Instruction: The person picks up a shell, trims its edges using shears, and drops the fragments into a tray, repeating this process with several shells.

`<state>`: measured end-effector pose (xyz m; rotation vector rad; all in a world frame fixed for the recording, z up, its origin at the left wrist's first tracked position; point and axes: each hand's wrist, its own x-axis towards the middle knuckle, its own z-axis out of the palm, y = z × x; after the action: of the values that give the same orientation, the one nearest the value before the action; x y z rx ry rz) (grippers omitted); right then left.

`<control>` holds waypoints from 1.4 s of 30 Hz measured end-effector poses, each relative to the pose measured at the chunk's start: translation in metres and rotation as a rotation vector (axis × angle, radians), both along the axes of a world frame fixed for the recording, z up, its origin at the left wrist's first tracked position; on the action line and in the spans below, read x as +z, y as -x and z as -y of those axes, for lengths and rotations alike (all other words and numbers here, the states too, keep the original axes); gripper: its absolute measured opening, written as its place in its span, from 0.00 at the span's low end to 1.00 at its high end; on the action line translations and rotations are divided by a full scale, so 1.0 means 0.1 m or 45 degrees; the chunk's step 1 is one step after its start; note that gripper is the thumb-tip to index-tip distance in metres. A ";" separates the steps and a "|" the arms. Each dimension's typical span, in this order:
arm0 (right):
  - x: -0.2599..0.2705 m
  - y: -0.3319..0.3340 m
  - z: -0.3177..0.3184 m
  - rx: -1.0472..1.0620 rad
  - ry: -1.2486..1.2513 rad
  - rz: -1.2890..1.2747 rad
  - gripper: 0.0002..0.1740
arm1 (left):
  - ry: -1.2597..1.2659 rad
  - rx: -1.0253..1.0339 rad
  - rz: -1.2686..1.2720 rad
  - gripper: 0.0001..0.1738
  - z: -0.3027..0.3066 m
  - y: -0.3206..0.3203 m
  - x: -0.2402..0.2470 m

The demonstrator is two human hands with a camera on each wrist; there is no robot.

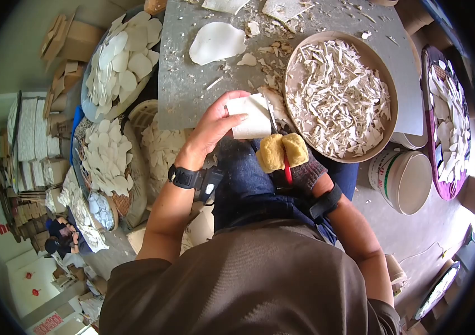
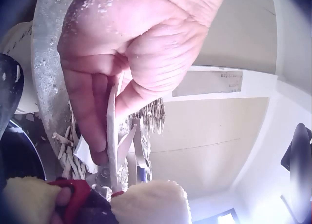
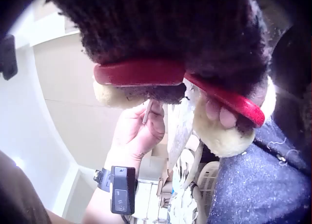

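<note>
Here's the big one, the grey table (image 1: 178, 61), dusted with scraps, and on it the round tray (image 1: 389, 78), heaped with thin white strips (image 1: 340, 100). Just beside the table, to the right in the head view, stands a white bucket (image 1: 410, 187). Now to the hands, out over the person's lap! The left hand (image 1: 212, 125) is closed in a pinch, thumb on one face of the pale piece (image 1: 246, 120), fingers on the other. The right hand (image 1: 307, 176), in a dark knitted glove (bare fingertips poking out, mind you), has its fingers curled round the red-handled shears (image 1: 288, 172), handles spread apart. And where's that pale piece? Near the table's edge, left of the tray, with a blade running along its right edge. Smallest of all, the yellow foam pads (image 1: 271, 153) bulge from the handles.
</note>
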<state>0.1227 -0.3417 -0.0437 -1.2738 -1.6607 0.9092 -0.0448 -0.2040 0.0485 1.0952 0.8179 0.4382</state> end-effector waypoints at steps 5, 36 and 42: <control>0.27 -0.06 0.06 -0.083 -0.119 0.131 0.13 | -0.039 0.309 -0.088 0.30 0.03 0.04 -0.16; 1.23 -0.04 0.44 0.382 -0.104 -0.386 0.12 | -0.467 -0.675 0.111 0.22 -0.23 -1.17 0.97; 1.19 0.00 0.53 0.340 0.065 -0.201 0.14 | -1.371 -0.192 -1.109 0.29 -0.23 -0.63 -0.18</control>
<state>0.1231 -0.3947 0.0750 -0.9995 -1.7154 1.1872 0.0186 -0.1806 0.0309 2.4275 1.2776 0.2419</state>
